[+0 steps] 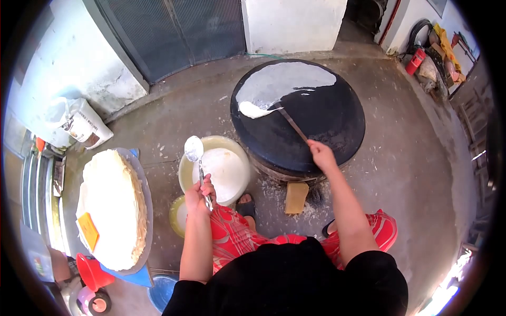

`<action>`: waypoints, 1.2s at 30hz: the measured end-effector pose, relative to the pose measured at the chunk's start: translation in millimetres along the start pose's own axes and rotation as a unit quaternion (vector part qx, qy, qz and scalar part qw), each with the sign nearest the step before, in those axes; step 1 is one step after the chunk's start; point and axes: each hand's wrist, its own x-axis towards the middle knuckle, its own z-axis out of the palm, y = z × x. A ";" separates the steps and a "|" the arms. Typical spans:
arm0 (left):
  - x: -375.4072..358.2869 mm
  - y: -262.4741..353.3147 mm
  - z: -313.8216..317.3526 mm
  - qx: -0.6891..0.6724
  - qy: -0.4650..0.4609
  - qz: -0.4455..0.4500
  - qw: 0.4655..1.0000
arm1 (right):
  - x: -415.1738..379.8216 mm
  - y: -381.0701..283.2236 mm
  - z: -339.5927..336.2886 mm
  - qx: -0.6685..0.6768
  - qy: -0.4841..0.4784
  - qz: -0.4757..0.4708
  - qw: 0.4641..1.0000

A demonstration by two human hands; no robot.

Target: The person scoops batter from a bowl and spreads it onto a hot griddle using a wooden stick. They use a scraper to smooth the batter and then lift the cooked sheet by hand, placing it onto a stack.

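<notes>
My right hand (321, 155) is closed round the handle of a batter spreader (293, 125), whose far end meets a mound of white batter (254, 109) on a large round black griddle (327, 126). A thin white layer (284, 79) covers the griddle's far and left part. My left hand (201, 194) grips a metal ladle (194, 149) by its handle, its bowl coated with batter. The ladle is held above a wide pale basin (244, 174) with white batter (219, 171) in it.
A tall stack of pale flat sheets (110, 205) stands on a round board (149, 210) at left, an orange scraper (88, 231) on it. Nearby are a red bucket (90, 269), blue basin (161, 292) and yellowish bowl (175, 213). A tan block (297, 197) sits by the griddle's base.
</notes>
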 end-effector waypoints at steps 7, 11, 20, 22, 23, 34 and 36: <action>-0.9 9.1 -1.7 -0.008 0.009 -0.014 1.000 | -97.5 -44.8 2.5 -0.025 -0.058 -0.038 0.997; -2.4 15.0 -2.9 -0.002 0.007 -0.010 1.000 | -147.0 -57.1 0.0 -0.187 -0.079 -0.023 0.979; -5.8 23.8 -8.4 0.032 0.001 0.003 0.999 | -70.0 -124.1 139.4 -0.290 -0.046 -0.104 0.950; -9.1 23.3 -7.7 0.036 -0.003 -0.002 0.999 | -45.4 -139.9 178.2 -0.317 -0.074 -0.086 0.942; -10.1 23.7 -7.6 0.038 0.001 0.001 0.999 | -39.1 -142.6 190.9 -0.348 -0.100 -0.067 0.930; -15.5 33.0 -10.6 0.051 0.006 0.008 0.999 | -108.5 -153.0 174.6 -0.183 -0.071 0.016 0.980; -16.0 34.5 -11.5 0.048 -0.002 0.009 0.999 | -70.9 -141.5 204.7 -0.286 -0.107 -0.007 0.952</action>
